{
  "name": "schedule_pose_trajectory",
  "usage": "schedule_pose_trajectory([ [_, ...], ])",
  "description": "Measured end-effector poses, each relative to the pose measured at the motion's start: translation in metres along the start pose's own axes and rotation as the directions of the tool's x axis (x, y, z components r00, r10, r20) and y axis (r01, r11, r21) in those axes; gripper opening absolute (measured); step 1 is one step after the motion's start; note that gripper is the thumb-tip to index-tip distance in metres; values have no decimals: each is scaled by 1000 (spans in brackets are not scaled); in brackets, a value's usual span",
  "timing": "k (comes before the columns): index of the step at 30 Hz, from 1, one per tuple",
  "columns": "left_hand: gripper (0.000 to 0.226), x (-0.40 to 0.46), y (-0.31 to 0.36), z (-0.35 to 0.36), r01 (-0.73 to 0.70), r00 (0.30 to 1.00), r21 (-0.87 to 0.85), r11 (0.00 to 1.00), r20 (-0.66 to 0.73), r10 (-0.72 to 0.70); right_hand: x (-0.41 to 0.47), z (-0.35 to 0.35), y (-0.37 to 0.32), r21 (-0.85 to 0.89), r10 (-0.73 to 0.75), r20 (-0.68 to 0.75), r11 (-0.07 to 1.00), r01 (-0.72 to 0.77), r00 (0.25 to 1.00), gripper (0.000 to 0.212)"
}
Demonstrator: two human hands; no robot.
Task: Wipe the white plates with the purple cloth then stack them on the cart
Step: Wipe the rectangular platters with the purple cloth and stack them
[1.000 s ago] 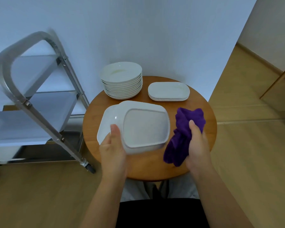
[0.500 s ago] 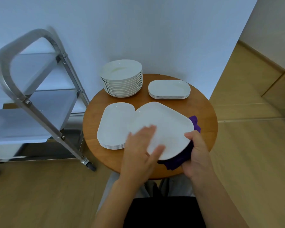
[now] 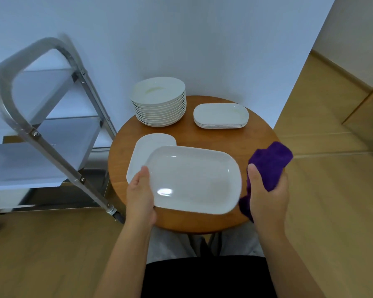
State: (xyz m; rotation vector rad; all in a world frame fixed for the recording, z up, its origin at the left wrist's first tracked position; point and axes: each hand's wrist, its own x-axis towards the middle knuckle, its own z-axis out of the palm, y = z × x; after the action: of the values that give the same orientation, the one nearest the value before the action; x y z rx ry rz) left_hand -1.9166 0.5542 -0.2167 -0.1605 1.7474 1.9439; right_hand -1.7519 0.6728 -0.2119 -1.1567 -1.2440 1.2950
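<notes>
Both forearms were bare to the lower edge of the frame; no sleeves, watch, rings or gloves were visible. The left hand [image 3: 140, 196] and right hand [image 3: 267, 194] were both uncovered, with short nails on the thumbs. Torso was covered by a plain black garment [image 3: 207, 276], with no print or seam visible. Below it, the legs wore light grey trousers [image 3: 170, 244] of soft, creased fabric, seen at both knees.
</notes>
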Motion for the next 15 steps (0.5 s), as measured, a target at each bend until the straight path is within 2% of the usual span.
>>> schedule_pose_trajectory([
  [1,17,-1,-1,1,-55,998,0,998,-19,55,-3,0,0,-78,-119,3,990,119,993,15],
  [3,21,-5,-6,5,-150,988,10,989,-44,151,-11,2,7,-306,-249,112,912,272,962,13],
  [6,27,-15,-13,17,-210,977,11,978,-15,211,-25,16,15,-588,-210,305,725,357,929,20],
  [9,26,-24,-24,26,-221,975,41,974,33,219,-44,40,12,-595,-149,453,683,423,879,23],
  [11,30,-26,-33,25,-161,986,41,986,54,159,-55,56,6,-531,-136,591,676,511,795,19],
  [12,32,-24,-36,22,-129,990,24,991,58,127,-57,63,2,-499,-91,644,702,508,759,17],
  [13,33,-22,-35,18,-96,994,-6,995,44,96,-55,67,-3,-468,-10,672,769,435,741,16],
  [15,30,-13,-27,8,-57,998,-70,996,0,57,-45,68,-16,-352,188,680,932,91,708,17],
])
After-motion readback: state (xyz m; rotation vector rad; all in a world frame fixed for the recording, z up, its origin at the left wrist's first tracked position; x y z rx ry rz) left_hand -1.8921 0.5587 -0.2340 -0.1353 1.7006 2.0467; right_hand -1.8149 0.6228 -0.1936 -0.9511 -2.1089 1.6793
